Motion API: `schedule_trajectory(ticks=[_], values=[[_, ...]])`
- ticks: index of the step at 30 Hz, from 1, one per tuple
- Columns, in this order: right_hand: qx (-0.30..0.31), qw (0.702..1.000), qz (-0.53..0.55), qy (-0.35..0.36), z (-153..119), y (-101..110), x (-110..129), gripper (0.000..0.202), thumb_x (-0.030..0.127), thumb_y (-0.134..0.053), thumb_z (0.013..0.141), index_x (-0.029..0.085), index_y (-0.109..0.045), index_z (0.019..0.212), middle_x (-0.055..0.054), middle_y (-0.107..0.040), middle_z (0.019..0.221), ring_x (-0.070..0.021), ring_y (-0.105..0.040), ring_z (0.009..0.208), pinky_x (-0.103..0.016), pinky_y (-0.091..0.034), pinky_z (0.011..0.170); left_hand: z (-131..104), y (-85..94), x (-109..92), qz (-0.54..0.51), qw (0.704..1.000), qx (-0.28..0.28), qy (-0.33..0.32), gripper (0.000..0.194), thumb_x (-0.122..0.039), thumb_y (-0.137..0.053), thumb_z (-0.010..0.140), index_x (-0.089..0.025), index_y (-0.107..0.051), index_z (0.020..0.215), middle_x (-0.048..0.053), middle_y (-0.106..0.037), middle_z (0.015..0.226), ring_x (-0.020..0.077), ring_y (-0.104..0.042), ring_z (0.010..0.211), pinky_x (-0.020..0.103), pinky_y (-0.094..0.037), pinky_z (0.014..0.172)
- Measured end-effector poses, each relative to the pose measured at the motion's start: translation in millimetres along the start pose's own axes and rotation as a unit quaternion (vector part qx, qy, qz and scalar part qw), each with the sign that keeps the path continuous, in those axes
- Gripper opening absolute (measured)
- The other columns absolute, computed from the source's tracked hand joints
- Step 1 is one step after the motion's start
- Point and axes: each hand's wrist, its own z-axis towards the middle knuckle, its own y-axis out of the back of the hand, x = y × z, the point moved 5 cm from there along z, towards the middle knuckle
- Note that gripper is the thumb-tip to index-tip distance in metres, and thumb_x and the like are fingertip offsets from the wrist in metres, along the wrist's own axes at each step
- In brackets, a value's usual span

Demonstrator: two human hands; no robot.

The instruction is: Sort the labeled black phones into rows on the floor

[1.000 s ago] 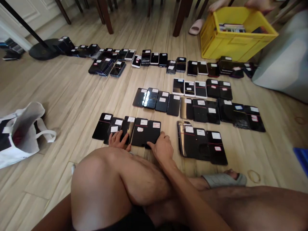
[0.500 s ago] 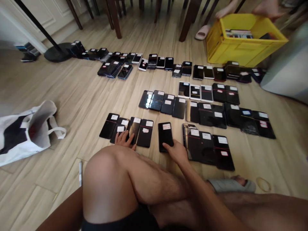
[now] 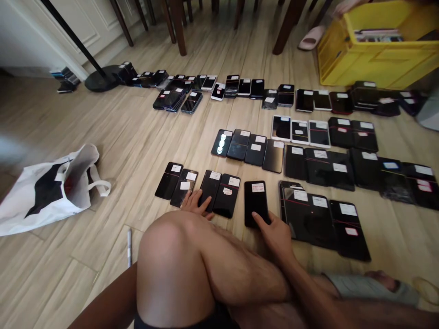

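My right hand (image 3: 276,230) grips the lower right edge of a black smartphone (image 3: 256,194), thumb on its screen. The phone has a white label at its top and is at or just above the floor. My left hand (image 3: 195,203) rests with fingers spread over the lower ends of two smartphones: one with two labels (image 3: 183,187) and a plain black one (image 3: 210,187). Beside them lie another labelled smartphone (image 3: 169,180) on the left and one with a red band (image 3: 227,196) on the right. My raised knee hides part of the left wrist.
Rows of labelled smartphones (image 3: 273,155) cover the floor ahead, with a banded group (image 3: 310,219) at right. A yellow crate (image 3: 370,64) holds more items; another person's hand is near its rim. A white bag (image 3: 78,187) and a pen (image 3: 129,246) lie left.
The view has turned left, so everything sits further right. The gap between the two smartphones under my left hand looks wider. My right hand keeps its grip on the same smartphone.
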Motion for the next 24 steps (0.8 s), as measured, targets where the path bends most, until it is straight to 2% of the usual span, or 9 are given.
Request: schedule_trajectory(ticks=[5, 9, 16, 19, 24], values=[[-0.012, 0.999, 0.024, 0.019, 1, 0, -2, 0.052, 0.064, -0.054, 0.085, 0.019, -0.075, 0.096, -0.013, -0.078, 0.093, -0.0343, -0.074, 0.095, -0.037, -0.051, 0.077, 3, -2.6, 0, -0.015, 1.0, 0.009, 0.019, 0.06, -0.066, -0.065, 0.088, -0.027, -0.07, 0.134, 0.016, -0.056, 0.144, 0.0388, -0.05, 0.137, 0.062, -0.037, 0.119], [-0.005, 1.0, 0.014, 0.022, 1, -1, -1, 0.054, 0.066, -0.05, 0.085, 0.019, -0.074, 0.097, -0.013, -0.078, 0.093, -0.0345, -0.073, 0.095, -0.037, -0.05, 0.076, 5, -0.9, -2, -0.018, 1.0, 0.012, 0.016, 0.063, -0.065, -0.065, 0.088, -0.024, -0.068, 0.135, 0.018, -0.055, 0.143, 0.039, -0.05, 0.136, 0.06, -0.04, 0.117], [-0.002, 1.0, -0.022, 0.018, 0, -2, 0, 0.043, 0.058, -0.05, 0.091, 0.02, -0.07, 0.092, -0.012, -0.077, 0.089, -0.0326, -0.073, 0.092, -0.034, -0.047, 0.073, 9, 6.2, -2, 0.022, 0.998, 0.054, 0.015, 0.065, -0.064, -0.061, 0.09, -0.02, -0.066, 0.138, 0.02, -0.058, 0.144, 0.0395, -0.053, 0.134, 0.056, -0.043, 0.115], [0.003, 0.998, -0.056, 0.015, 1, -4, 0, 0.042, 0.056, -0.05, 0.094, 0.019, -0.07, 0.096, -0.013, -0.077, 0.094, -0.0332, -0.073, 0.095, -0.034, -0.046, 0.073, 11, 7.4, -2, 0.029, 0.997, 0.072, 0.005, 0.066, -0.065, -0.06, 0.09, -0.02, -0.066, 0.138, 0.018, -0.059, 0.145, 0.0388, -0.055, 0.132, 0.055, -0.043, 0.115], [-0.001, 0.99, -0.14, 0.02, -1, -4, 7, 0.041, 0.053, -0.048, 0.101, 0.017, -0.068, 0.099, -0.015, -0.077, 0.094, -0.0317, -0.073, 0.091, -0.033, -0.044, 0.072, 11, 7.9, -3, 0.042, 0.997, 0.061, 0.004, 0.066, -0.066, -0.057, 0.091, -0.019, -0.067, 0.137, 0.019, -0.06, 0.144, 0.0377, -0.056, 0.131, 0.054, -0.041, 0.117]])
